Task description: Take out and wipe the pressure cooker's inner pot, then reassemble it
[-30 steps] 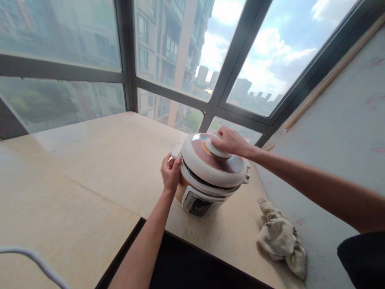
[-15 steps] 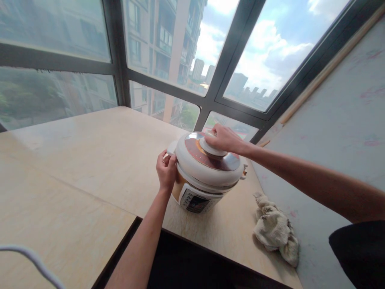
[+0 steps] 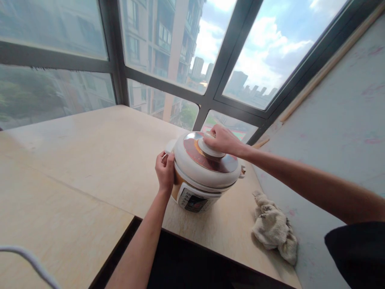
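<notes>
An electric pressure cooker (image 3: 204,176) with a white rim, a gold-brown body and a dark control panel (image 3: 195,202) stands on the pale marbled counter. Its lid (image 3: 192,162) sits on top, shiny and reddish-brown in the middle. My right hand (image 3: 224,139) is closed over the white knob (image 3: 207,150) at the lid's centre. On the left side, the fingers of my left hand (image 3: 165,170) curl round the cooker's white side handle (image 3: 170,147); part of that grip is hidden.
A crumpled beige cloth (image 3: 273,226) lies right of the cooker, against the patterned wall (image 3: 339,160). At lower left a white cable (image 3: 30,259) crosses the counter (image 3: 75,168). Grey-framed windows (image 3: 168,86) rise behind. A dark recess (image 3: 192,261) lies along the front edge.
Both hands keep their places on the knob and the side handle. The whole view has shifted very slightly; the cooker and lid look otherwise the same.
</notes>
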{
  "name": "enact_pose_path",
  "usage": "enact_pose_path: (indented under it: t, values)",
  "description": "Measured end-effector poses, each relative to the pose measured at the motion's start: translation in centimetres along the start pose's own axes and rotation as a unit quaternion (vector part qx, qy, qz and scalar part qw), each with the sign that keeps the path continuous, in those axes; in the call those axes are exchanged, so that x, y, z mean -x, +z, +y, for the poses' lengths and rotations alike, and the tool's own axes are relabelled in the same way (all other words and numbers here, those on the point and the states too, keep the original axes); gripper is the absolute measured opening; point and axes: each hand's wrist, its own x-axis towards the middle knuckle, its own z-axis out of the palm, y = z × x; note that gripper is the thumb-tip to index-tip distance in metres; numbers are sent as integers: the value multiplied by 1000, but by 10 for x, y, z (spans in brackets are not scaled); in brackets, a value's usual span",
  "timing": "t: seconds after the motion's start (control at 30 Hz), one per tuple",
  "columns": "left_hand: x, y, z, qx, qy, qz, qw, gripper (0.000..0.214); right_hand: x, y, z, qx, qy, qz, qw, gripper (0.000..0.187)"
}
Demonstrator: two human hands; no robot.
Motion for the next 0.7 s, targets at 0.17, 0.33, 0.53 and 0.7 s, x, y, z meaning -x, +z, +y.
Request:
enact_pose_path:
  t: [0.17,0.33,0.53,0.7]
  values:
    - [5,4,5,4,-29,8,1000,44,0,2,-2,2,1,-1,1000,34]
    - [8,6,8,12,-33,-23,999,42,1,3,-2,2,-1,-3,1000,33]
    - [12,9,9,-28,12,-27,999,42,1,4,-3,11,-3,-8,1000,30]
    - [13,8,9,-51,18,-18,998,39,2,3,-5,15,-8,-8,1000,27]
